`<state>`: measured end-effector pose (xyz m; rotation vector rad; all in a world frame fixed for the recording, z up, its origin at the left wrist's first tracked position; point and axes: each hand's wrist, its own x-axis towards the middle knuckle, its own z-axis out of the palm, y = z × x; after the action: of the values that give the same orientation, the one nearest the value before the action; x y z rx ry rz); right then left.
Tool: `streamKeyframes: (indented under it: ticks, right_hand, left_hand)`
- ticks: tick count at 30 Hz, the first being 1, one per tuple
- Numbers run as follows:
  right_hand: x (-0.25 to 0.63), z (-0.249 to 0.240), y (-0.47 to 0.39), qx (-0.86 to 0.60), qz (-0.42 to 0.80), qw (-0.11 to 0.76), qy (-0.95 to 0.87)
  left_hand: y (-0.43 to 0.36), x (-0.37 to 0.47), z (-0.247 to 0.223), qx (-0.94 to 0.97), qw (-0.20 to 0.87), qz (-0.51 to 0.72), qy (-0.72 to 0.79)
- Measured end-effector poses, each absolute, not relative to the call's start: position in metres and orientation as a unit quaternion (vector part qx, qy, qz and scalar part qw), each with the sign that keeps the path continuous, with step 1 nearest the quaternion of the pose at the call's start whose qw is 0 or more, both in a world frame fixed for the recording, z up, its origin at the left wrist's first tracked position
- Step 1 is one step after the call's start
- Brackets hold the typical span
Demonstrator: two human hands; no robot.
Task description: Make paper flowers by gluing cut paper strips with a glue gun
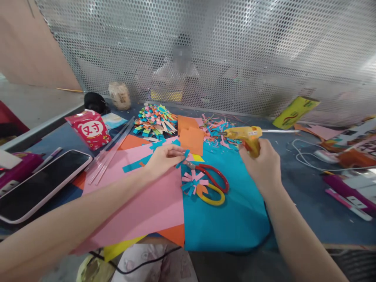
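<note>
My left hand (167,158) pinches a small blue paper strip (186,155) above the pink sheet (147,199). In my right hand (263,164) is a yellow glue gun (245,135), its nozzle pointing left and a clear glue stick out of its back. Between the hands, scissors (216,184) with one red and one yellow handle loop lie on the blue sheet (226,231). Beside the handles sits a small pink and blue paper flower (194,182). Orange paper pieces (191,141) lie behind, near the gun's nozzle.
Paper strips (154,121) are heaped at the back, with thin scraps (216,127) to their right. A phone (41,184), a red snack bag (91,129) and clear glue sticks (110,154) are on the left. A yellow-green packet (295,112) and a white cable (305,158) are right. Perforated metal stands behind.
</note>
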<state>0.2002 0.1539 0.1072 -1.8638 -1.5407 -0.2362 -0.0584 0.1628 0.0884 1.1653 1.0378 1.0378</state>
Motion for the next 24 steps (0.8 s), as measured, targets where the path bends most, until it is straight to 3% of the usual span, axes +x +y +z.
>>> streamKeyframes:
  ticks: [3, 10, 24]
  right_hand:
    - [0.19, 0.098, 0.15, -0.669, -0.114, 0.385, -0.626]
    - [0.178, 0.089, 0.138, -0.589, -0.203, 0.371, -0.688]
    - [0.173, 0.088, 0.135, -0.543, -0.256, 0.357, -0.716]
  left_hand:
    - [0.157, -0.057, 0.092, 0.476, 0.617, 0.454, 0.431]
    - [0.154, -0.055, 0.092, 0.479, 0.611, 0.455, 0.437]
    - [0.152, -0.053, 0.098, 0.495, 0.594, 0.439, 0.457]
